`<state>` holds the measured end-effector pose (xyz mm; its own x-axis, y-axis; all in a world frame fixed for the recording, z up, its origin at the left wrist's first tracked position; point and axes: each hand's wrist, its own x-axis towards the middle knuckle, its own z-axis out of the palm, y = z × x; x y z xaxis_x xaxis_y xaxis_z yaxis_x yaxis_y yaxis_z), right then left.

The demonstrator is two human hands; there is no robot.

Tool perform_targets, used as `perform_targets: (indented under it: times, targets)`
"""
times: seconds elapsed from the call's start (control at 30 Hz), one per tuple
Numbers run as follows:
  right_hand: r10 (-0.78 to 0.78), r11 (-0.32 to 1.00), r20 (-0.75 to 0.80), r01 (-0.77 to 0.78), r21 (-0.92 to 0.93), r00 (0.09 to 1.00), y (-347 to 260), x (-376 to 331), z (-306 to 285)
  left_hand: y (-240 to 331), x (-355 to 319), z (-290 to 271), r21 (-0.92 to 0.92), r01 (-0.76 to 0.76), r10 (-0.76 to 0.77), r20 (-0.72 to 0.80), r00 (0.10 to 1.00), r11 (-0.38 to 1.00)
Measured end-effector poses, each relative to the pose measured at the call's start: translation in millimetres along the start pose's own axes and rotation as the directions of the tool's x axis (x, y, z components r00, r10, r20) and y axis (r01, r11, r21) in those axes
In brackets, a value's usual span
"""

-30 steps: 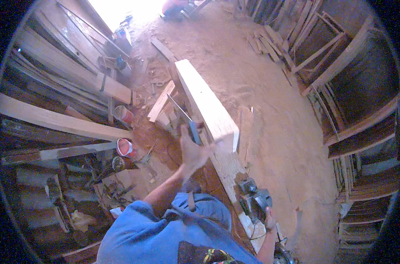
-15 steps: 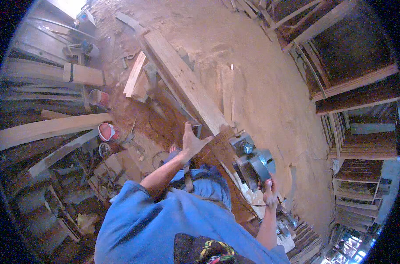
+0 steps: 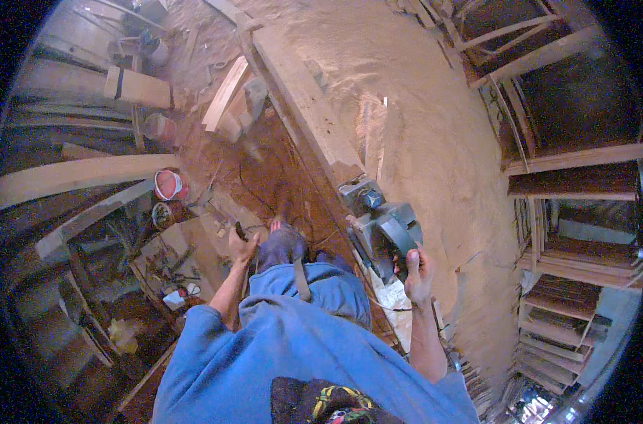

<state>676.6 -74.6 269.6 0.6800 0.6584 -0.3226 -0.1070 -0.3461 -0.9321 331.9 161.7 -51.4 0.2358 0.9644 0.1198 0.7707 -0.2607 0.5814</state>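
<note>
My right hand (image 3: 419,272) is closed around the rear handle of a grey-green power tool that looks like an electric planer (image 3: 390,230). The tool sits at the near end of a long pale wooden beam (image 3: 300,99), in line with it. Down by my left thigh, away from the beam, my left hand (image 3: 243,247) is closed on a small dark object (image 3: 240,230) whose kind I cannot make out. A dark cord (image 3: 392,308) runs below the planer's handle.
Sawdust covers the ground (image 3: 448,141) right of the beam. Wood offcuts (image 3: 229,99) lie left of it. Red-and-white buckets (image 3: 170,185) and a curved timber (image 3: 81,180) stand at left. Stacked boards (image 3: 583,251) line the right side. My bare foot (image 3: 276,225) shows near the beam.
My left hand has moved from beside the beam back and left, down by my thigh. The planer and my right hand appear slightly left in view, partly because the whole view has shifted.
</note>
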Motion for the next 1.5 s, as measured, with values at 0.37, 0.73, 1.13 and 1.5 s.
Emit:
perform_targets:
  times: [0.37,0.73,1.13,1.5]
  targets:
    - [0.034,0.998,0.014,-0.033,-0.048,0.999,-15,2,-18,-33,-83,-35,0.113,0.716,-0.720,0.221,0.657,0.688]
    - [0.090,0.979,-0.015,-0.091,-0.181,0.996,-45,13,-20,-13,-56,-20,0.095,0.662,-0.651,0.330,0.684,0.743]
    - [0.046,0.993,-0.041,-0.050,-0.108,0.998,-47,99,15,-27,-71,-17,-0.013,0.627,-0.608,0.230,0.760,0.779]
    - [-0.224,0.894,0.113,0.250,-0.372,0.968,-126,298,155,-60,-98,-29,0.070,0.655,-0.658,0.071,0.749,0.753]
